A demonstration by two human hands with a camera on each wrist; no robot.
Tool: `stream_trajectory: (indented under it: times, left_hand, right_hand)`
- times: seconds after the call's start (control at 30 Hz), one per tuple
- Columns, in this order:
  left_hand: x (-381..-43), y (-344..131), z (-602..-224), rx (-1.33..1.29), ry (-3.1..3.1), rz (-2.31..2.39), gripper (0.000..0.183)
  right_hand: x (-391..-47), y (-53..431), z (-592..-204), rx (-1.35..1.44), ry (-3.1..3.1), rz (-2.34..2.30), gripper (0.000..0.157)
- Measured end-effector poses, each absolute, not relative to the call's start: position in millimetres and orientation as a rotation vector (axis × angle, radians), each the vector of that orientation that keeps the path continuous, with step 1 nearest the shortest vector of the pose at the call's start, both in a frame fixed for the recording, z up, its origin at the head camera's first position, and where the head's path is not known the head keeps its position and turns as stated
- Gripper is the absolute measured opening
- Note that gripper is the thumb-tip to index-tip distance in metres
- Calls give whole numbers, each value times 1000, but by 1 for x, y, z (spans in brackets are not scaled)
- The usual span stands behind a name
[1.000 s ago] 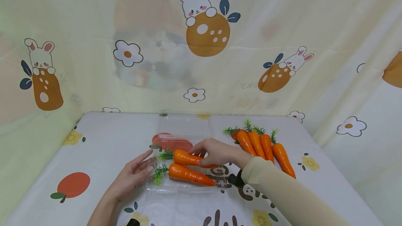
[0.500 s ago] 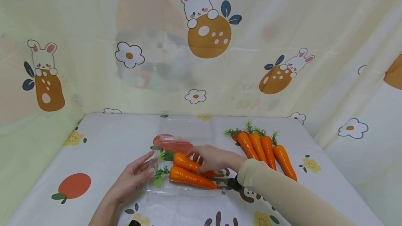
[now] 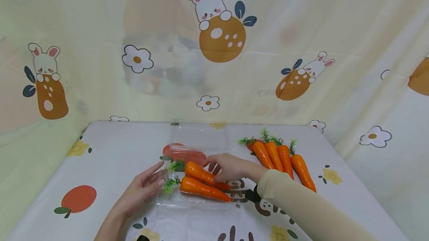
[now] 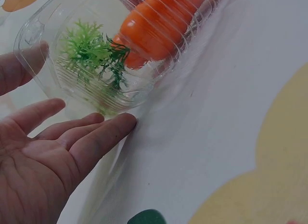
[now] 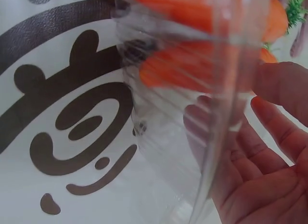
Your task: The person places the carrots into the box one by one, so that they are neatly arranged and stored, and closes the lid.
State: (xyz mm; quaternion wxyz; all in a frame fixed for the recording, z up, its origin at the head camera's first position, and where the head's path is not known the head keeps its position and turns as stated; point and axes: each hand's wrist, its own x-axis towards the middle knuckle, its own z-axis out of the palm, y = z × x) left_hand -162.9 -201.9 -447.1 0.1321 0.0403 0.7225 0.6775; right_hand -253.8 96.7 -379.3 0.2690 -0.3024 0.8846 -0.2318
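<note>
The far carrot (image 3: 197, 172) lies in the box (image 3: 194, 203), its axis slanting rightward and nearer, left of and partly under my right hand (image 3: 231, 167) — fingers loosely spread, contact unclear. My left hand (image 3: 143, 187), fingers extended — box's left end.

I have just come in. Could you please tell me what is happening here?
A person is working with both bare hands at a clear box, whose open lid lies behind it. Two carrots lie in the box, leafy ends to the left. The left hand is at the box's left end, while the right hand is over the rear carrot; whether it touches it, I cannot tell. Four more carrots lie outside, on the table to the right.
</note>
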Motion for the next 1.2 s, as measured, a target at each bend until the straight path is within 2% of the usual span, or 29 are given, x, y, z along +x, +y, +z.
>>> stream_trajectory:
  times: [0.23, 0.6, 1.2]
  left_hand:
    - [-162, -203, -449, 139, 2093, 1963, 71]
    - [-161, -203, -450, 161, 2109, 1954, 71]
    - [-162, -202, -449, 167, 2100, 1967, 70]
  right_hand:
    - [-257, 114, -372, -904, 2406, -719, 41]
    - [-261, 152, -359, -960, 2444, -979, 37]
    - [-259, 238, -335, -701, 2584, -1234, 41]
